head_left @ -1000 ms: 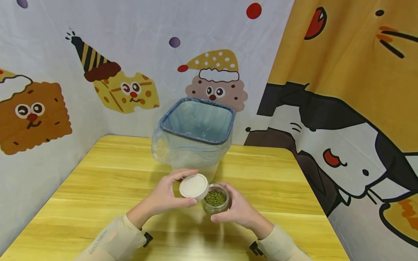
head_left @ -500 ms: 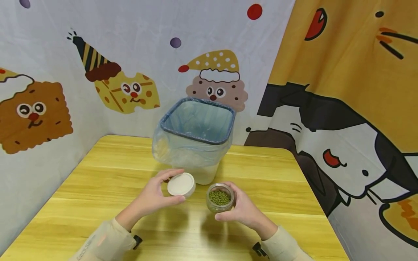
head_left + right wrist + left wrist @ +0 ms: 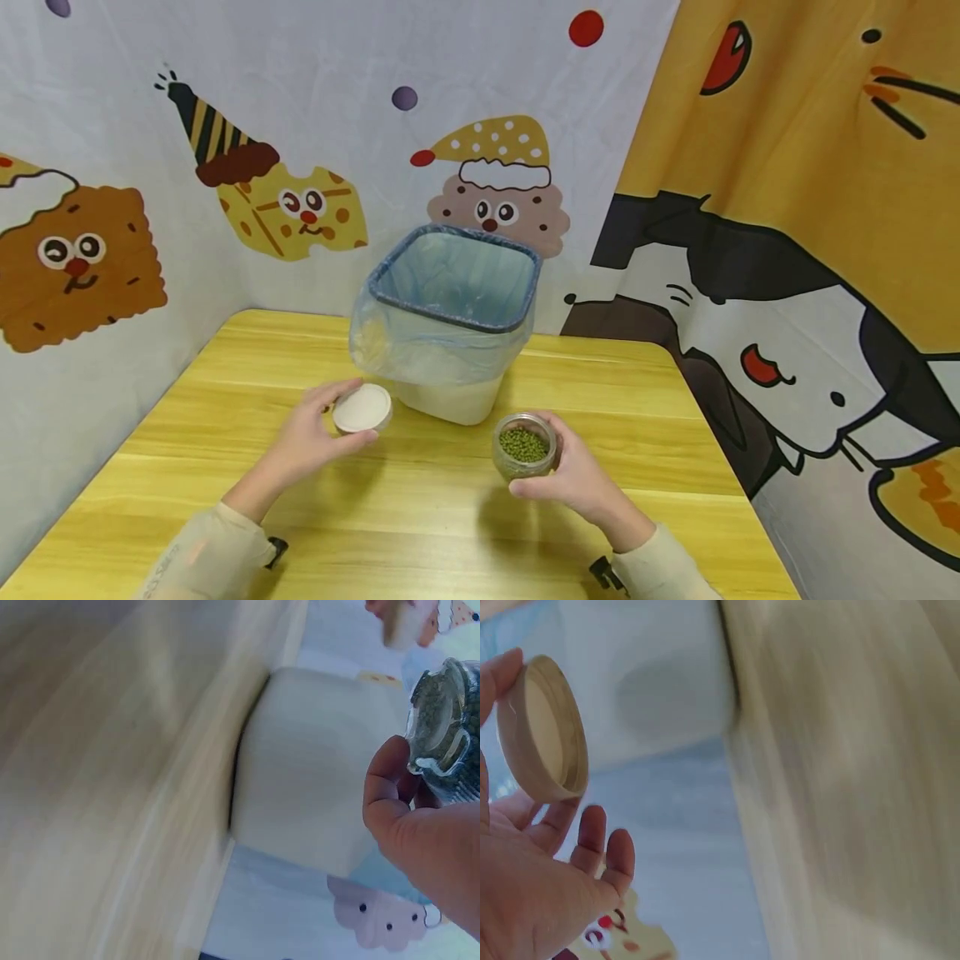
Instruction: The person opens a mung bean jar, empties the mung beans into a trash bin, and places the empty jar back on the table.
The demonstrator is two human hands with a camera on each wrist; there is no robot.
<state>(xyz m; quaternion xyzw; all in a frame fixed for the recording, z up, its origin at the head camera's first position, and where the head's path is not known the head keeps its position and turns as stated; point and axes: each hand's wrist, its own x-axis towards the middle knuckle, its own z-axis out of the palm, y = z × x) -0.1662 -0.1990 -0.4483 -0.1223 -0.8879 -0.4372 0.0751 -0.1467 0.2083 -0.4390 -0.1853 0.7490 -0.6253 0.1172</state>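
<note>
Held by its rim between thumb and fingers, a round white lid (image 3: 363, 408) is in my left hand (image 3: 307, 442), above the table left of the bin. The left wrist view shows the hollow underside of the lid (image 3: 551, 731). My right hand (image 3: 581, 475) grips a clear, lidless jar (image 3: 504, 467) from its right side. Green beans, seemingly mung beans (image 3: 523, 445), lie inside the jar, which is held above the table. In the right wrist view, the glass base of the jar (image 3: 442, 712) shows, with fingers curled round it.
A pale bin (image 3: 457, 400) lined with a bluish plastic bag (image 3: 420, 354) stands at the back middle of the wooden table (image 3: 420, 517). Behind and to the right hang printed cloths (image 3: 300, 83) with cartoon figures.
The lid and jar, side by side a second ago, have moved apart. My left hand carried the lid to the left; my right hand shifted the jar a little to the right.
</note>
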